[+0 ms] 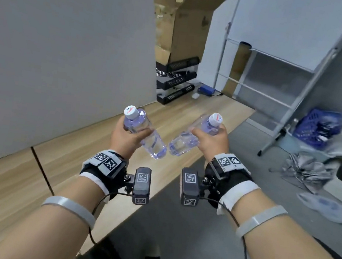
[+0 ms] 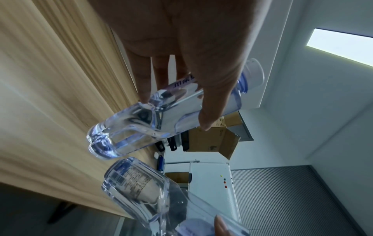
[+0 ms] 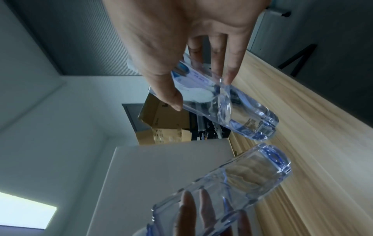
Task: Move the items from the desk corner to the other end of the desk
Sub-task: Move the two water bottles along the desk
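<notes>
Each hand carries a clear water bottle with a white cap above the wooden desk (image 1: 80, 145). My left hand (image 1: 126, 133) grips the left bottle (image 1: 152, 143) near its neck, base tilted down to the right. My right hand (image 1: 210, 140) grips the right bottle (image 1: 182, 143) near its neck, base tilted down to the left. The two bases almost meet over the desk's front edge. In the left wrist view my left hand's fingers (image 2: 144, 83) and thumb wrap the left bottle (image 2: 129, 132), with the right bottle (image 2: 141, 188) below. The right wrist view shows the right bottle (image 3: 232, 110) held, the left bottle (image 3: 242, 178) beneath.
At the desk's far end stand black stacked trays (image 1: 176, 79) with an open cardboard box (image 1: 181, 21) on top, and a small blue object (image 1: 206, 89). A grey partition (image 1: 68, 38) lines the desk's left side. On the floor to the right are a whiteboard stand (image 1: 297, 98), a blue basket (image 1: 320, 126) and clutter.
</notes>
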The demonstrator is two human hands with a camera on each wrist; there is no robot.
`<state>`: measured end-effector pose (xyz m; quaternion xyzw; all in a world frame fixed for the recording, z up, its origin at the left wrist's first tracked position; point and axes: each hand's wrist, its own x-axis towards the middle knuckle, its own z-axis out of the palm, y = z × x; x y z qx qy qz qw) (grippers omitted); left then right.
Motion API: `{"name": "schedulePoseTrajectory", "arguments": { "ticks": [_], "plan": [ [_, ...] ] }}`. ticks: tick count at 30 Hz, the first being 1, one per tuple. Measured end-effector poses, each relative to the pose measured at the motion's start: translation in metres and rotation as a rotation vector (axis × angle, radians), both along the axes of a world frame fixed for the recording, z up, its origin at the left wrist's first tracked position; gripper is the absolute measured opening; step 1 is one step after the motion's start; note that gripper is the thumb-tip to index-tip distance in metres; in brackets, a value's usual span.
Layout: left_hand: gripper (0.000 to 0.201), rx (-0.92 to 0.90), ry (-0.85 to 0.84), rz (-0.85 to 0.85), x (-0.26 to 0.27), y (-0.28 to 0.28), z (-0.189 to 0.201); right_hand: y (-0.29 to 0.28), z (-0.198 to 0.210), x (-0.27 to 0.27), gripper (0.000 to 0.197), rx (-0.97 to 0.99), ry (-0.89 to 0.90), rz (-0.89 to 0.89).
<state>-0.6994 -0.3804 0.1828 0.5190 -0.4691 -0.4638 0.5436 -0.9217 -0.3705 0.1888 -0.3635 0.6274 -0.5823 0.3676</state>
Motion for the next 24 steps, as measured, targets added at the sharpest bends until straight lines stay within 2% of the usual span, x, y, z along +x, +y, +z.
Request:
{"name": "schedulePoseTrajectory", "arguments": {
  "ticks": [4,7,14,19,24],
  "plan": [
    [0.048,0.004,0.063,0.017,-0.044,-0.048,-0.010,-0.042,-0.007,-0.045,0.047,-0.022,-0.037,-0.105],
    [0.046,0.023,0.108,0.061,-0.073,-0.099,-0.025,-0.089,-0.016,-0.080,0.046,-0.015,-0.001,-0.116],
    [0.046,0.111,0.221,0.226,-0.124,-0.234,-0.061,-0.228,-0.032,-0.143,0.046,0.110,0.184,0.019],
    [0.052,0.138,0.238,0.357,-0.128,-0.305,-0.068,-0.311,-0.029,-0.155,0.044,0.126,0.233,0.146],
    [0.056,0.177,0.190,0.493,-0.122,-0.351,-0.078,-0.382,-0.051,-0.151,0.044,0.159,0.182,0.266]
  ]
}}
